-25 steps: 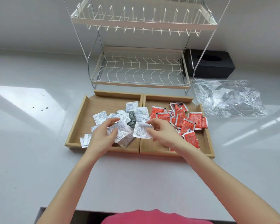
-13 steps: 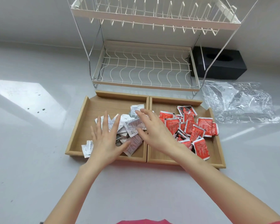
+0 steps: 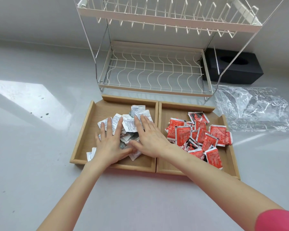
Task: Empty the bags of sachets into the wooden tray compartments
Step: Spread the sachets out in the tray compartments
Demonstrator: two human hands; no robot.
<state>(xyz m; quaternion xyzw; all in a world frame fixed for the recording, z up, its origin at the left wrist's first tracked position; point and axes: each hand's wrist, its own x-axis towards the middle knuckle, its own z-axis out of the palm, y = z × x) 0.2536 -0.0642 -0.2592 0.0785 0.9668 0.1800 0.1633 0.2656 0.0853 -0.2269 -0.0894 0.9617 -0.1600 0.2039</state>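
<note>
Over tray [image 3: 81,130], hands [image 3: 110,145] now seemingly flatten white sachets [image 3: 132,124].

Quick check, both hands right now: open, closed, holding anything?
Left hand: open, flat on the white sachets.
Right hand: open, flat on the same pile.

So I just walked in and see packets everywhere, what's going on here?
A person is sorting sachets into a wooden tray. Both the left hand and right hand lie flat, fingers spread, on the white sachets in the left compartment. The red sachets fill the right one. An empty clear bag lies on the counter beside the tray.
</note>
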